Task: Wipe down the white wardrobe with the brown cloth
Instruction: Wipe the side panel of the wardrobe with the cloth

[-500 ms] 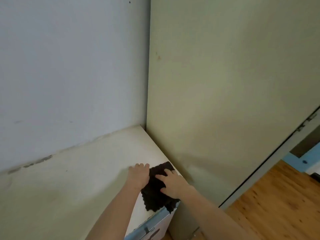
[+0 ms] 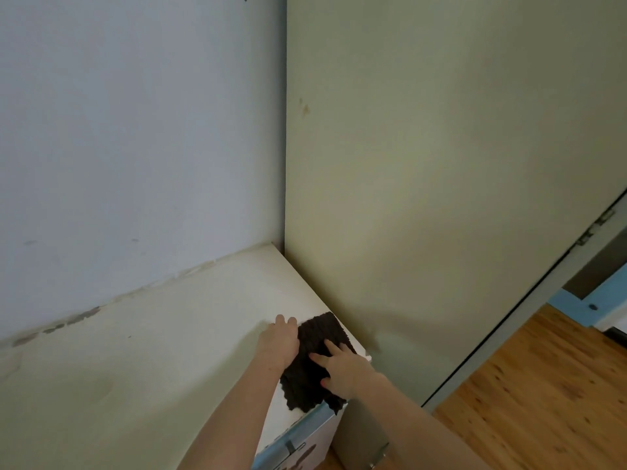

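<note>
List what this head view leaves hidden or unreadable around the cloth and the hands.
- Brown cloth: its middle and right edge lie under the right hand; its left edge is under the left hand.
- White wardrobe top: the surface beneath the cloth is covered, so its state cannot be told.
- Cabinet front: cut off by the bottom edge; its markings are too partial to read.

The cloth [image 2: 314, 361] is dark brown with a bumpy weave. The wardrobe [image 2: 441, 198] is pale cream-white. The wall [image 2: 135, 130] is grey-white. The floor [image 2: 543, 385] is orange-brown wood with dark knots.
</note>
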### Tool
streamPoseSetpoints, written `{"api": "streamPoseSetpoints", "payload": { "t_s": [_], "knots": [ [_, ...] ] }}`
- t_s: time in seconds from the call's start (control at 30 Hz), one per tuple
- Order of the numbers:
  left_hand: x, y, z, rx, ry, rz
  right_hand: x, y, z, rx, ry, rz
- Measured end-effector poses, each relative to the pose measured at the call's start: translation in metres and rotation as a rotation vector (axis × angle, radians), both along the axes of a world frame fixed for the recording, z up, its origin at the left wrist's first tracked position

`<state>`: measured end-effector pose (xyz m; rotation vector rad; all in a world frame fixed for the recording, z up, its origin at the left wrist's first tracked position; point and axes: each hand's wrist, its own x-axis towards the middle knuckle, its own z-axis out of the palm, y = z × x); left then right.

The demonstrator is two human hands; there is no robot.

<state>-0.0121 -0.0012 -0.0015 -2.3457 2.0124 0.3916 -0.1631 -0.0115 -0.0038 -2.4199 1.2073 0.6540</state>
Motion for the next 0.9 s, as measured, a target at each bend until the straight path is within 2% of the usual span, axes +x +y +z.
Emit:
{"api": "streamPoseSetpoints", "payload": {
  "t_s": [0.1,0.33,0.47,0.6,0.73,0.9],
  "knots": [
    [-0.005,0.002,0.016,-0.042,0.101,-0.003,-0.005,0.008,0.006,-0.019,-0.003,0.002],
    [-0.025,0.006,0.09,-0.279,0.13,-0.066,-0.01,0.016,0.058,-0.14,-0.1,-0.027],
    [-0.033,0.015,0.148,-0.449,0.112,-0.126,-0.009,0.022,0.101,-0.279,-0.194,-0.03],
    [-0.038,0.027,0.216,-0.668,0.175,-0.167,-0.005,0.031,0.158,-0.455,-0.359,-0.06],
    [-0.047,0.043,0.295,-0.932,0.382,-0.164,-0.001,0.037,0.228,-0.672,-0.562,-0.104],
    [-0.063,0.069,0.401,-1.269,0.542,-0.199,-0.001,0.046,0.333,-1.017,-0.785,-0.105]
  ]
}}
